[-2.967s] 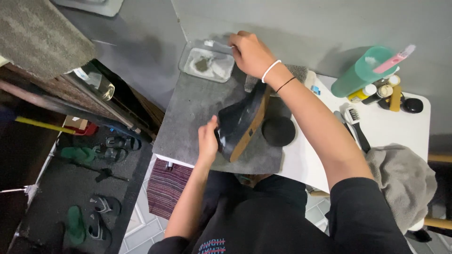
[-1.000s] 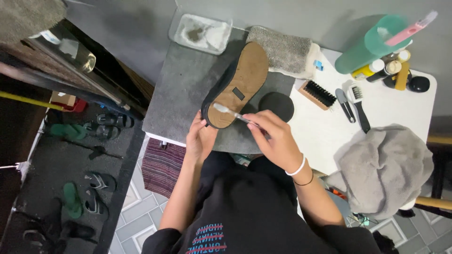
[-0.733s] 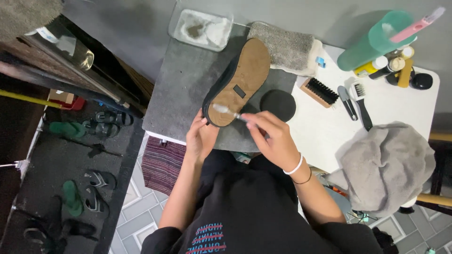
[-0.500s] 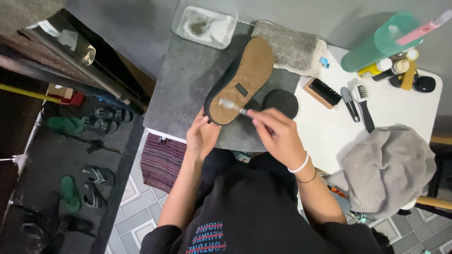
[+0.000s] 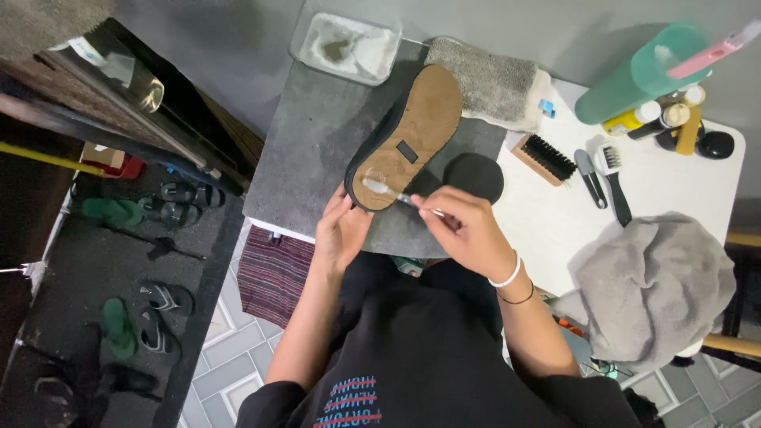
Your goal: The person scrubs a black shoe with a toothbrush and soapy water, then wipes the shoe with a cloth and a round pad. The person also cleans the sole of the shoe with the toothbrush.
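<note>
1. Far left: a dark floor strip with scattered green and black sandals [image 5: 135,212] is seen below the bench; the lowest pairs are lost in shadow.
2. A grey stone-like slab [image 5: 317,150] forms the work surface; its left and near edges are bare, and open room is left along them.
3. A clear rectangular plastic tray [image 5: 346,47] is set at the slab's far edge, its contents too blurred to be made out.
4. The left hand [image 5: 342,231] is closed around the heel end of the dark shoe with a tan sole [image 5: 412,135], which is held sole-up, tilted across the slab; the upper is hidden beneath.
5. The right hand [image 5: 468,234] is pinched shut on the handle of a small pale-bristled toothbrush [image 5: 388,190], whose head is laid against the sole near the heel.
6. A round black lid [image 5: 473,176] is placed just beside the shoe.
7. A grey folded towel [image 5: 495,83] is touched by the toe.
8. A white tabletop [image 5: 555,214] carries a wooden brush with black bristles [image 5: 544,158].
9. A crumpled grey cloth [image 5: 658,285] overhangs the near right edge.
</note>
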